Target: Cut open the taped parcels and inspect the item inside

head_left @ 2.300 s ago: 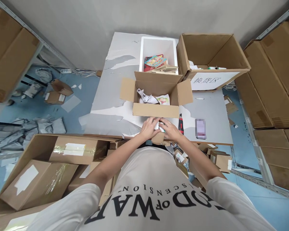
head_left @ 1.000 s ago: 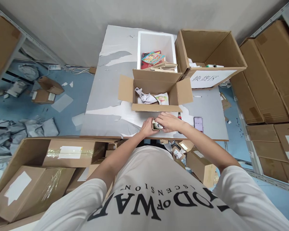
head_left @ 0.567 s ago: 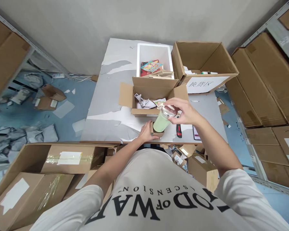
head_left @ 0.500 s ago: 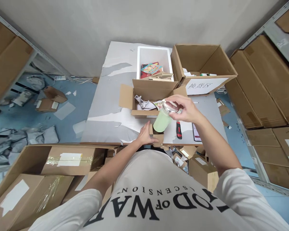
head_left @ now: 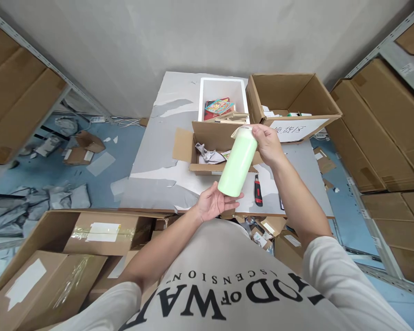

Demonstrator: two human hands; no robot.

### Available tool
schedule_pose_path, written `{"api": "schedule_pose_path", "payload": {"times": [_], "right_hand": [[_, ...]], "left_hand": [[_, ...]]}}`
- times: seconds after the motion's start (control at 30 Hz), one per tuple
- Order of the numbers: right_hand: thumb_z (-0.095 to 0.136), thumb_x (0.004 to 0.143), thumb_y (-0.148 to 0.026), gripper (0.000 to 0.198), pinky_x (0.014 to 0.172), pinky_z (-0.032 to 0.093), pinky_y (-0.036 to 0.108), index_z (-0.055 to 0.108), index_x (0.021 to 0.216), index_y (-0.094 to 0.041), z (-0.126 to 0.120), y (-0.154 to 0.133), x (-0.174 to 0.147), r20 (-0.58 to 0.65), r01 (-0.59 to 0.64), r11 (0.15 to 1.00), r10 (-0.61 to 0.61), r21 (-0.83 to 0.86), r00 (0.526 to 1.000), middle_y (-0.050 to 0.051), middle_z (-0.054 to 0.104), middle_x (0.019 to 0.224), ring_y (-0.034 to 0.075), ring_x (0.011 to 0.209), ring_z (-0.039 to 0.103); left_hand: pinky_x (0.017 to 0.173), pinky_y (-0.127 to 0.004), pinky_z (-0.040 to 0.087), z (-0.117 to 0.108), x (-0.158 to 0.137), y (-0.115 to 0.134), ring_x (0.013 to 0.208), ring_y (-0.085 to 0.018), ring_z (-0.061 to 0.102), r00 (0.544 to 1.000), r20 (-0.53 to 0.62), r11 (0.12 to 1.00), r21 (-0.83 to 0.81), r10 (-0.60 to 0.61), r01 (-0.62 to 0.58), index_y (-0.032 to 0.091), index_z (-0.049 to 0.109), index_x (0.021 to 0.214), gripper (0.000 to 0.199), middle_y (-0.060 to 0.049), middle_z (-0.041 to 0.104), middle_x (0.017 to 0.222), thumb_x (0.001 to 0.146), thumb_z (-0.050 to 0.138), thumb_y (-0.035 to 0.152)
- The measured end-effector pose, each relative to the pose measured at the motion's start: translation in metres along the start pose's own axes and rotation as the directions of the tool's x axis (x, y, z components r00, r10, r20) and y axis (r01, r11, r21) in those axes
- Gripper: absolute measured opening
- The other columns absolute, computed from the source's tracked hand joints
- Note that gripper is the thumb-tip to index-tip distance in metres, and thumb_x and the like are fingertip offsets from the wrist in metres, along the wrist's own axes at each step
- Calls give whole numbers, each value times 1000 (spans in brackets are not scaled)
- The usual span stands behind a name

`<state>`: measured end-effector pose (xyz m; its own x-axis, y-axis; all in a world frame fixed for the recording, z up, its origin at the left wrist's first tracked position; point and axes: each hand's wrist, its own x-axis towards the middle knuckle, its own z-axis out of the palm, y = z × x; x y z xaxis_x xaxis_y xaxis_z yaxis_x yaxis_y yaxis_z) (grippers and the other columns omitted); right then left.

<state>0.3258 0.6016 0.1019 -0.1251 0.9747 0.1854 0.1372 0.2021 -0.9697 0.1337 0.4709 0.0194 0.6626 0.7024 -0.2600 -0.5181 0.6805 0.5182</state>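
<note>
A pale green bottle point(head_left: 239, 163) is tilted above the table's front edge, its top end leaning right. My right hand point(head_left: 268, 141) grips it around the top, hiding most of the lid. Palm up and fingers stretched out, my left hand point(head_left: 215, 202) is at the bottle's base; whether it bears any weight I cannot tell. Behind the bottle stands an open cardboard box point(head_left: 200, 169) with crumpled paper point(head_left: 212, 155) inside. A black and red utility knife point(head_left: 258, 191) lies on the table point(head_left: 148, 165) to the right of the bottle.
A white foam box point(head_left: 202, 99) holding booklets point(head_left: 219, 108) stands at the back. Beside it is a large labelled carton point(head_left: 293, 87) with small packages. Stacked cartons point(head_left: 376, 133) line the right side. A big box of parcels point(head_left: 89, 232) sits at the lower left.
My right hand has lifted the bottle up and out of the small brown box. My left hand has let go of that box, which is out of sight, and opened under the bottle.
</note>
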Motion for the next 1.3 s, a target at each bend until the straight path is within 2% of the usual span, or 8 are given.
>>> {"api": "schedule_pose_path", "payload": {"times": [0.23, 0.5, 0.63, 0.73, 0.8, 0.9, 1.07, 1.3], "right_hand": [[52, 77, -75, 64, 76, 57, 35, 64, 116, -26, -12, 13, -2, 103, -52, 997, 45, 59, 994, 6, 69, 111, 21, 99, 65], [68, 74, -62, 53, 62, 57, 31, 68, 105, -20, -16, -11, 0, 173, -172, 976, 194, -136, 966, 7, 69, 96, 19, 83, 65], [74, 71, -56, 48, 59, 54, 27, 67, 103, -20, -20, -2, 6, 201, -134, 990, 139, -37, 970, 6, 70, 97, 17, 80, 65], [73, 70, -59, 54, 63, 56, 29, 65, 109, -23, -26, 12, 9, 250, -136, 986, 110, 91, 962, 6, 70, 105, 19, 87, 67], [74, 67, -61, 58, 68, 57, 31, 64, 111, -25, -27, 21, 9, 276, -130, 981, 86, 145, 957, 5, 69, 109, 20, 93, 66], [72, 67, -66, 63, 76, 57, 35, 62, 115, -26, -28, 27, 7, 315, -119, 978, 60, 172, 947, 6, 67, 116, 22, 101, 65], [46, 74, -82, 72, 83, 56, 45, 57, 123, -29, -38, 11, 2, 352, -122, 989, 83, 88, 932, 8, 61, 127, 25, 109, 61], [72, 72, -60, 51, 70, 57, 31, 58, 105, -25, -36, -10, -1, 394, -208, 978, 198, -18, 898, 3, 61, 104, 15, 87, 60]], "left_hand": [[95, -47, 51, 2, 8, -10, 108, -25, 64, 960, -150, 970, 91, 238, -227, 29, 44, 120, 64, -6, 58, 128, 69, 76, 51], [90, -37, 53, -9, 31, -30, 115, -22, 55, 710, -271, 687, 608, 650, -398, 27, 41, 113, 76, -8, 50, 125, 56, 84, 52], [95, -41, 50, -3, 27, -30, 123, -26, 51, 771, -242, 743, 536, 589, -399, 28, 39, 121, 88, -10, 46, 135, 52, 82, 61], [95, -49, 49, 2, 19, -23, 123, -32, 53, 951, -162, 947, 229, 264, -224, 23, 44, 128, 83, -16, 51, 137, 69, 54, 80], [96, -51, 48, 3, 14, -20, 122, -35, 55, 996, -77, 998, 51, 52, -48, 17, 49, 128, 82, -20, 56, 133, 77, 39, 80], [103, -47, 45, 2, 11, -21, 120, -32, 58, 997, -78, 999, -46, -7, 3, 12, 54, 122, 73, -20, 62, 125, 79, 49, 71], [105, -49, 43, 0, 12, -30, 107, -26, 65, 955, -223, 981, 17, 193, -194, 22, 48, 115, 60, -9, 65, 115, 69, 76, 48], [95, -42, 49, 4, 19, -40, 96, -17, 64, 830, -368, 906, 233, 419, -353, 26, 43, 105, 65, -1, 63, 109, 57, 86, 33]]}}
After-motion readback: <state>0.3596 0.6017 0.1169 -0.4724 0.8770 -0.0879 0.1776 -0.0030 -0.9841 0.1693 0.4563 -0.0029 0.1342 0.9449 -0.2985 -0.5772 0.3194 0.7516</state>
